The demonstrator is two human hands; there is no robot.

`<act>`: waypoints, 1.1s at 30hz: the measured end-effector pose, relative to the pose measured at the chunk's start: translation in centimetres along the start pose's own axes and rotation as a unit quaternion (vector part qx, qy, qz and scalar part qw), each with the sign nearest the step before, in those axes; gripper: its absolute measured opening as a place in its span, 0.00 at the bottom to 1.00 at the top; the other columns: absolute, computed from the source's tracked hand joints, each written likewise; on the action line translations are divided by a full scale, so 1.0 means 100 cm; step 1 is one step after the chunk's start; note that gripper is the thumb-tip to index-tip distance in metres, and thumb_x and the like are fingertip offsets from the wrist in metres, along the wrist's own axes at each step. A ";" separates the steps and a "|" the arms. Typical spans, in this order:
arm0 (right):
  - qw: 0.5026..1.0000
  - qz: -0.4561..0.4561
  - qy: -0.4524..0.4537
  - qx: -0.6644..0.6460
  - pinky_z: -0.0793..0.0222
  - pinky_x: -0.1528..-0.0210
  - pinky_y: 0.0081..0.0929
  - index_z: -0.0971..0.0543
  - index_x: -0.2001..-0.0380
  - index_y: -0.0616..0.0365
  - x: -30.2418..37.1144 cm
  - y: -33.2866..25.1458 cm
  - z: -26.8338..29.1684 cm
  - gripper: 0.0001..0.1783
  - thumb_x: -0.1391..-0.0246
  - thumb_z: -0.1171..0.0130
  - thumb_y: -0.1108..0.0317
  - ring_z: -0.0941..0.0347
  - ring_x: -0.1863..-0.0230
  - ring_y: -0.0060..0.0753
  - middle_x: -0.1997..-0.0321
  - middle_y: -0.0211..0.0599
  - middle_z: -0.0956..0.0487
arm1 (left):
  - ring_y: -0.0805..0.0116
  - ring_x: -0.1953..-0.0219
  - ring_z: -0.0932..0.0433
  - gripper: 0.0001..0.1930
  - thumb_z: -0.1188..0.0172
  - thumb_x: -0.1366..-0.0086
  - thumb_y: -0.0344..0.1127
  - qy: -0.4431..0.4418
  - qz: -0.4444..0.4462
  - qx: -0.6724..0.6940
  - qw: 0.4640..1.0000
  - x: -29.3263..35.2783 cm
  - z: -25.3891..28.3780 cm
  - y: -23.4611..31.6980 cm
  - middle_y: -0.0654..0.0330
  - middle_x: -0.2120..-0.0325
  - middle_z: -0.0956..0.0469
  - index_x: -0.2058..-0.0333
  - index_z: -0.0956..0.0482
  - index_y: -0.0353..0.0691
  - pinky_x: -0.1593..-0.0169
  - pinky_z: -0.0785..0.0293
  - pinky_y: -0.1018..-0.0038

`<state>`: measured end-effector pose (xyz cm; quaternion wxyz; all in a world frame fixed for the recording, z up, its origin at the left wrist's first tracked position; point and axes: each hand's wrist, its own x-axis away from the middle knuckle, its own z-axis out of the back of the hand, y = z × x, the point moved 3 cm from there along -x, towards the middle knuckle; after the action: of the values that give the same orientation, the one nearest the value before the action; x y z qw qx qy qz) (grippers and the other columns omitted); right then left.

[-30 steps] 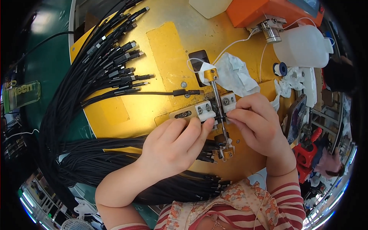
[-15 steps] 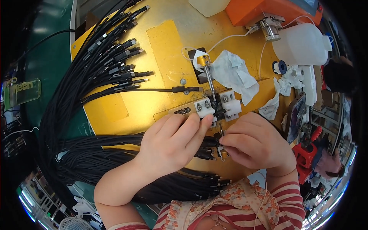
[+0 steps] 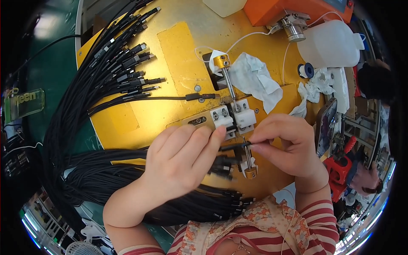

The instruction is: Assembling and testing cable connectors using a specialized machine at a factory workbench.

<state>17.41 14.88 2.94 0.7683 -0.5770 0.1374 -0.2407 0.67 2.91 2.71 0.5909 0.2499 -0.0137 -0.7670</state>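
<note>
My left hand (image 3: 180, 159) is closed, its thumb and forefinger pressed together beside the left white block (image 3: 222, 117) of a small fixture. What it pinches is hidden by the fingers. My right hand (image 3: 284, 144) pinches the tip of a black cable (image 3: 233, 147) between thumb and forefinger. That cable runs leftward toward my left hand, over a lower metal rod with a brass end (image 3: 250, 172). Just above sits the right white block (image 3: 245, 118), close against the left one. An upper metal rod (image 3: 229, 87) points down at the blocks from a brass holder (image 3: 222, 62).
Black cables with plugs (image 3: 136, 55) fan over the yellow plate (image 3: 178, 51); another bundle (image 3: 178, 204) lies under my left forearm. Crumpled white tissue (image 3: 255, 80), a translucent jug (image 3: 329, 44), an orange machine (image 3: 276, 12), a phone (image 3: 326, 123) and a red tool (image 3: 338, 172) stand around.
My right hand has risen slightly and now holds the black cable's tip in plain sight, above the lower rod. The two white blocks appear closer together. My left hand stays by the left block.
</note>
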 end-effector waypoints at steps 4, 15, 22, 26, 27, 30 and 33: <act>0.997 0.072 -0.030 -0.029 0.29 0.69 0.26 0.18 0.67 0.59 0.001 -0.008 0.003 0.10 0.55 0.34 0.81 0.23 0.71 0.35 0.71 0.35 0.20 | 0.66 0.72 0.26 0.21 0.36 0.52 0.28 -0.090 0.046 0.128 0.987 0.002 0.026 0.013 0.60 0.72 0.25 0.56 0.20 0.30 0.69 0.29 0.74; 0.974 0.188 -0.044 0.120 0.29 0.67 0.32 0.19 0.67 0.61 -0.002 -0.009 0.002 0.14 0.63 0.36 0.82 0.24 0.69 0.41 0.67 0.37 0.21 | 0.74 0.80 0.33 0.23 0.36 0.54 0.30 -0.026 0.009 0.084 0.996 0.007 0.006 0.009 0.66 0.77 0.31 0.55 0.19 0.34 0.79 0.35 0.77; 0.938 0.229 0.034 0.258 0.29 0.66 0.34 0.21 0.69 0.63 -0.011 0.006 -0.001 0.12 0.62 0.38 0.82 0.26 0.68 0.41 0.68 0.38 0.23 | 0.70 0.73 0.28 0.21 0.39 0.50 0.28 -0.038 0.010 -0.011 0.999 0.006 -0.005 0.005 0.61 0.66 0.24 0.53 0.18 0.37 0.71 0.30 0.76; 0.947 0.190 0.030 0.258 0.30 0.65 0.33 0.21 0.68 0.63 -0.012 0.005 -0.002 0.12 0.62 0.38 0.81 0.26 0.66 0.41 0.68 0.39 0.25 | 0.69 0.72 0.28 0.23 0.39 0.49 0.28 -0.055 0.017 0.003 0.998 0.007 -0.010 0.002 0.61 0.65 0.25 0.51 0.20 0.37 0.69 0.29 0.75; 0.945 0.183 0.028 0.268 0.30 0.65 0.33 0.22 0.69 0.64 -0.012 0.004 -0.002 0.11 0.61 0.38 0.81 0.27 0.66 0.41 0.68 0.39 0.26 | 0.69 0.72 0.28 0.23 0.39 0.49 0.28 -0.054 0.019 0.002 0.998 0.008 -0.011 0.002 0.61 0.65 0.25 0.51 0.20 0.37 0.69 0.29 0.75; 0.943 0.170 0.023 0.286 0.31 0.64 0.33 0.22 0.68 0.64 -0.011 0.001 -0.003 0.11 0.60 0.38 0.81 0.28 0.66 0.41 0.68 0.38 0.27 | 0.69 0.72 0.28 0.23 0.39 0.49 0.28 -0.065 0.019 0.007 0.998 0.007 -0.013 0.000 0.61 0.65 0.26 0.50 0.20 0.36 0.68 0.29 0.74; 0.935 0.162 0.008 0.314 0.31 0.64 0.33 0.22 0.66 0.64 -0.008 -0.003 -0.003 0.12 0.59 0.39 0.80 0.28 0.66 0.40 0.68 0.37 0.27 | 0.69 0.72 0.29 0.23 0.39 0.49 0.28 -0.060 0.027 0.008 0.998 0.007 -0.012 0.000 0.61 0.65 0.26 0.51 0.20 0.37 0.69 0.30 0.74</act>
<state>16.54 15.03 3.11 0.9379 -0.2742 0.1521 -0.1484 1.05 2.60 1.44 0.6070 0.2079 -0.0623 -0.7645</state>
